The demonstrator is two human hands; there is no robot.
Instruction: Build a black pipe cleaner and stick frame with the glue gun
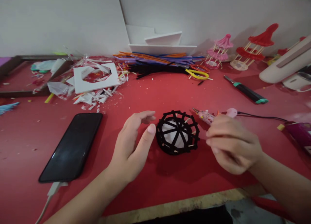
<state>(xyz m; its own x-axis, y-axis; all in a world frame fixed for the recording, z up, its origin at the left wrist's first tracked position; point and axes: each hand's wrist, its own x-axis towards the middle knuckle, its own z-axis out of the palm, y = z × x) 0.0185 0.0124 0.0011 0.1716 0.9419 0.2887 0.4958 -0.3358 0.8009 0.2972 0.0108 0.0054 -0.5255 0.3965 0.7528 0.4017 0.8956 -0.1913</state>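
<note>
A black pipe-cleaner web dome (pixel 177 132) with a white core sits on the red table (pixel 157 91) between my hands. My left hand (pixel 133 143) hovers just left of it, fingers curved and apart, holding nothing. My right hand (pixel 230 142) is just right of the dome, fingers curled together; whether they pinch anything is unclear. A pink glue gun (pixel 211 115) with a black cord lies right behind that hand.
A black phone (pixel 72 146) on a charging cable lies at left. Paper scraps and a white cut-out card (pixel 96 77) lie behind it. A pile of coloured pipe cleaners (pixel 157 60), a craft knife (pixel 246 91) and small pink and red pagoda models (pixel 252 47) stand further back.
</note>
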